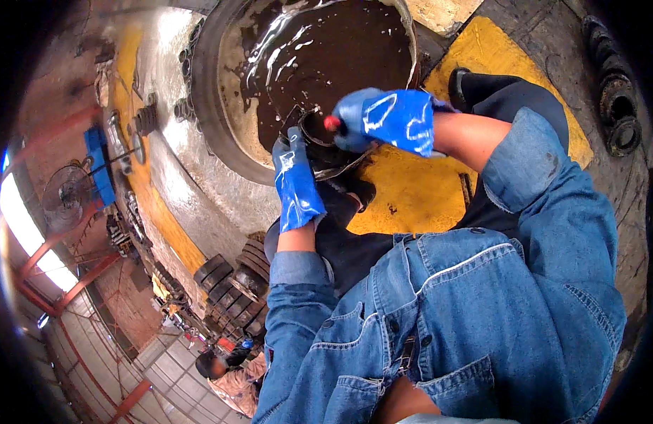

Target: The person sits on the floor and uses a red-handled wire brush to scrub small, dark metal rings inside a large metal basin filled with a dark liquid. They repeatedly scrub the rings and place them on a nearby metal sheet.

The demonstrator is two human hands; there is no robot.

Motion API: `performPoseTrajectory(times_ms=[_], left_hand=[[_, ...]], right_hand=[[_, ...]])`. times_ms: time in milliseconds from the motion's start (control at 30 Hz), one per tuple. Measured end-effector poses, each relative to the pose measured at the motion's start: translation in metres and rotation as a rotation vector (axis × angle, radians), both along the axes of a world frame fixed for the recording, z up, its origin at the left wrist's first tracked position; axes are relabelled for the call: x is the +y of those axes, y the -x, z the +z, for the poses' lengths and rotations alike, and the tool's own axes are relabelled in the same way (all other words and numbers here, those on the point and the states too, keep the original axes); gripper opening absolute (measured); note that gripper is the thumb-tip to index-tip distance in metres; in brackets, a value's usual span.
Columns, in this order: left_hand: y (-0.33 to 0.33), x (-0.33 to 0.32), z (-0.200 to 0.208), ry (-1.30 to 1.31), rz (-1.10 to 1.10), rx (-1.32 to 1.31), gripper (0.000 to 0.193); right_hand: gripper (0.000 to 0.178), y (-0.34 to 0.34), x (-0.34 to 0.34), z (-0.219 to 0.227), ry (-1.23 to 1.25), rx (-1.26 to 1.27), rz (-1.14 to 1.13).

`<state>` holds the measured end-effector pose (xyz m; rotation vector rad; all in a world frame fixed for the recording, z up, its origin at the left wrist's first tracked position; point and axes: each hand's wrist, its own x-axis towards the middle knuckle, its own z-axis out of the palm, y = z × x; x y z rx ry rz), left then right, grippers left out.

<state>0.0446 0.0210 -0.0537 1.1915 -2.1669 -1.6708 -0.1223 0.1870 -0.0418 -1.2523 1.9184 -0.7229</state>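
Closely, from the view's centre: at one o'clock, the person's right hand, in a blue glove, is closed around a red-ended tool, the rest of which is hidden. At about eleven o'clock, the left hand, gloved likewise, has its fingers against a dark ring; whether they are gripping it, I cannot tell. That ring lies at twelve o'clock, between the two hands, over the near part of a large round tub. Dark, shiny liquid fills much of the tub. Between two and three o'clock, a yellow mat lies beneath the person's legs. Farther out, just past two, stands a row of dark rings. A stack of dark round parts is at eight, a fan at nine, and another person at seven o'clock.
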Motion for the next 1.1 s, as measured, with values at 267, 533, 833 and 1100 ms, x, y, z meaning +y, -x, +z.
performPoseTrajectory(times_ms=[267, 533, 833, 1100], left_hand=[[0.014, -0.04, -0.011, 0.124, -0.072, -0.105, 0.034], [0.032, -0.042, 0.061, -0.137, -0.061, -0.03, 0.035], [0.022, -0.029, 0.057, 0.028, -0.093, -0.012, 0.034], [0.03, -0.033, 0.039, 0.262, -0.158, -0.089, 0.04]], right_hand=[[0.037, 0.02, -0.013, 0.007, -0.004, -0.337, -0.121], [0.025, 0.019, -0.039, -0.003, 0.388, 0.09, -0.158], [0.033, 0.005, -0.048, 0.005, 0.097, 0.0, -0.28], [0.051, 0.056, -0.039, -0.025, -0.131, -0.4, -0.311]])
